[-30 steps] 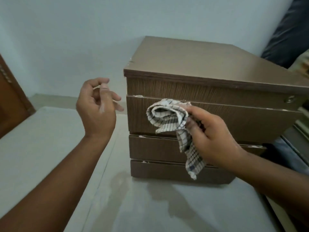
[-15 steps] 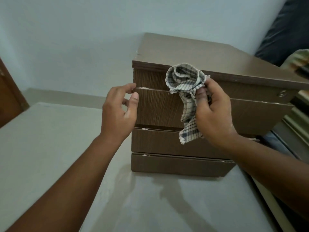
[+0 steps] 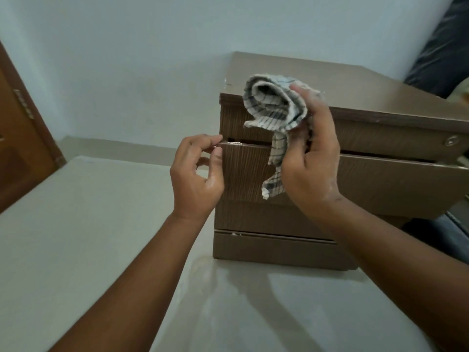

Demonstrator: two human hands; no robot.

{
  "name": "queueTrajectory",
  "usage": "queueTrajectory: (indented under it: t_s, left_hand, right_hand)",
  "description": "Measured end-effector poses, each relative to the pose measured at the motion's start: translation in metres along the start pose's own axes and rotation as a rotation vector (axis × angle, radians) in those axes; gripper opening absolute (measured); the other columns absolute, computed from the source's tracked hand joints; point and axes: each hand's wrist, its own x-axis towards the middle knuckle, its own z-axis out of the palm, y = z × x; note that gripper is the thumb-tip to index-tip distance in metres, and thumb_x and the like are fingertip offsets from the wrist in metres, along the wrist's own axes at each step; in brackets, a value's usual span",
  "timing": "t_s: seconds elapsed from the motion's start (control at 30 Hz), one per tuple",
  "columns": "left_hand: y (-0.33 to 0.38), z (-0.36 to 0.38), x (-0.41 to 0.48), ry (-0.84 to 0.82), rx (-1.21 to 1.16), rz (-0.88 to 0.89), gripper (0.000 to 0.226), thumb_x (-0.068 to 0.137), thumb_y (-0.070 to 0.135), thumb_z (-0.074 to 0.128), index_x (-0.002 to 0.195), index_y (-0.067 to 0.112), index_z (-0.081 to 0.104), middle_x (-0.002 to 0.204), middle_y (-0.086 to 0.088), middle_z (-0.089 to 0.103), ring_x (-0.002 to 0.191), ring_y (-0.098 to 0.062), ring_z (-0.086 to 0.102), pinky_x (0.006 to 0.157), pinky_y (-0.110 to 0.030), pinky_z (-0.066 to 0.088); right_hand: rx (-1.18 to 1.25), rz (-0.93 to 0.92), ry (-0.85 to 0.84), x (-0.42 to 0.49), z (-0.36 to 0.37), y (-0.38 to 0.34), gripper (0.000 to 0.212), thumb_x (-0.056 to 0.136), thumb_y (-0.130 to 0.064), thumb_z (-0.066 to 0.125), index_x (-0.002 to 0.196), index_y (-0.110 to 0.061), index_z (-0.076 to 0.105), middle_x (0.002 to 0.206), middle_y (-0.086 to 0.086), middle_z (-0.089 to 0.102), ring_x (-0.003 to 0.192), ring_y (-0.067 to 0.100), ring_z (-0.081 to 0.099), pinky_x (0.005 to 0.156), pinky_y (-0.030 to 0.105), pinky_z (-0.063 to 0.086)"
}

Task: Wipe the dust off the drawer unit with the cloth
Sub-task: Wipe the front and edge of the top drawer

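A brown wooden drawer unit [image 3: 380, 179] stands on the pale floor against the wall. Its top drawer front [image 3: 243, 171] sticks out a little, with a dark gap above it. My left hand [image 3: 196, 177] pinches the upper left corner of that drawer front with fingertips and thumb. My right hand [image 3: 309, 163] grips a bunched checked cloth [image 3: 272, 105] in front of the unit's top front edge. One loose end of the cloth hangs down over the drawer front.
A brown door [image 3: 22, 148] stands at the far left. Dark bedding [image 3: 441, 54] lies to the upper right behind the unit. Pale floor [image 3: 88, 237] spreads to the left and front. A round lock [image 3: 451, 141] sits at the unit's right.
My right hand has lifted the cloth from the drawer front up to the unit's top edge. My left hand has moved right and taken hold of the top drawer's corner, which now stands slightly out.
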Motion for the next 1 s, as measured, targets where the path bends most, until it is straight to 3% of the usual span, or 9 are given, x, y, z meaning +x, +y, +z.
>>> queueTrajectory:
  t_s: [0.13,0.23,0.4,0.57,0.73,0.83,1.0]
  left_hand:
    - [-0.004,0.001,-0.005,0.034,-0.021,-0.034,0.023,0.093,-0.002,0.063,0.115,-0.002,0.072,0.098,-0.014,0.064,0.090,-0.021,0.065,0.076,-0.029,0.059]
    - [-0.005,0.001,-0.005,0.038,0.016,-0.057,0.021,0.088,-0.007,0.061,0.104,-0.002,0.075,0.091,-0.013,0.066,0.082,-0.021,0.064,0.072,-0.037,0.057]
    - [-0.008,0.008,-0.008,0.078,0.078,-0.074,0.022,0.086,-0.008,0.058,0.100,-0.002,0.074,0.087,-0.011,0.063,0.077,-0.015,0.057,0.068,-0.032,0.053]
    - [-0.007,0.014,-0.011,0.091,0.127,0.036,0.037,0.092,-0.007,0.056,0.127,-0.003,0.065,0.089,-0.005,0.051,0.079,-0.001,0.047,0.080,-0.009,0.044]
    - [-0.008,0.020,-0.015,0.121,0.093,0.020,0.029,0.098,0.006,0.061,0.125,0.002,0.067,0.095,0.005,0.050,0.088,0.009,0.051,0.080,-0.010,0.048]
    - [-0.007,0.023,-0.014,0.149,0.068,0.009,0.026,0.098,0.010,0.061,0.123,0.011,0.067,0.097,0.019,0.046,0.086,0.007,0.053,0.079,-0.014,0.049]
    - [-0.007,0.028,-0.014,0.164,0.041,-0.018,0.027,0.097,0.012,0.060,0.120,0.027,0.060,0.097,0.015,0.049,0.085,-0.013,0.059,0.079,-0.018,0.051]
  right_hand:
    - [-0.250,-0.024,-0.245,0.002,0.023,-0.007,0.050,0.088,-0.011,0.041,0.134,-0.017,0.058,0.130,0.017,0.056,0.117,0.029,0.054,0.098,0.046,0.050]
    - [-0.516,-0.078,-0.325,-0.006,0.043,-0.007,0.052,0.086,-0.022,0.038,0.133,-0.023,0.060,0.118,0.010,0.063,0.109,0.029,0.057,0.092,0.047,0.048]
    - [-0.642,-0.150,-0.186,-0.015,0.054,0.008,0.032,0.092,-0.020,0.051,0.121,-0.020,0.066,0.102,0.006,0.065,0.094,0.026,0.058,0.082,0.039,0.044]
    - [-0.701,-0.207,-0.075,-0.024,0.028,0.030,0.027,0.095,-0.015,0.051,0.115,-0.015,0.070,0.106,0.010,0.068,0.098,0.027,0.061,0.085,0.039,0.043]
    - [-0.782,-0.199,0.012,-0.032,-0.038,0.071,0.031,0.083,-0.005,0.060,0.111,-0.010,0.071,0.107,0.016,0.067,0.099,0.033,0.062,0.088,0.040,0.042]
    - [-0.825,-0.174,0.050,-0.035,-0.080,0.093,0.029,0.083,-0.006,0.061,0.111,-0.010,0.069,0.109,0.017,0.067,0.102,0.033,0.060,0.090,0.040,0.041]
    - [-0.844,-0.122,0.137,-0.040,-0.144,0.122,0.022,0.091,-0.010,0.057,0.110,-0.008,0.068,0.112,0.017,0.065,0.105,0.030,0.056,0.094,0.041,0.041]
